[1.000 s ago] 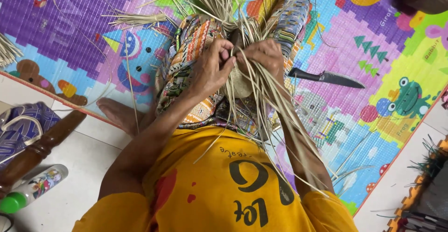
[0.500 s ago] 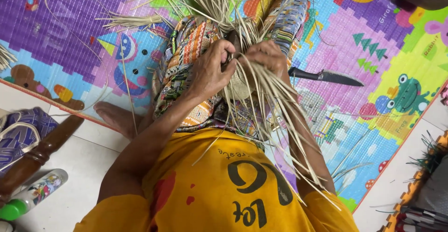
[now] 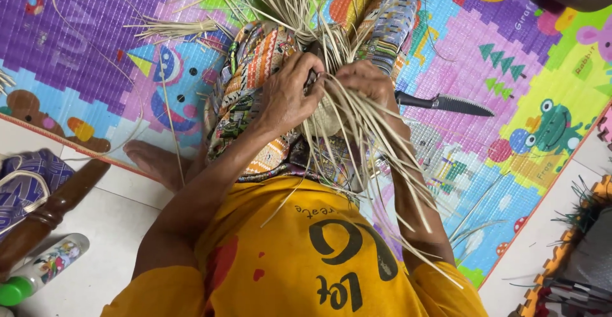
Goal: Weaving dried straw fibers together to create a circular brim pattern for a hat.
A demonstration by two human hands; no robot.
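I sit on a colourful play mat in a yellow shirt and a patterned skirt. My left hand and my right hand meet over my lap, both closed on a small woven piece made of pale dried straw strips. Long loose strips fan out from it, up past my knees and down over my right forearm. The fingers of both hands pinch strands at the piece's top edge.
A dark-handled knife lies on the mat just right of my right hand. A loose straw bundle lies upper left. On the white floor at left are a purple bag, a brown wooden piece and a green-capped bottle.
My hands have stayed together on the woven piece, with small finger shifts among the strips. The view has moved slightly.
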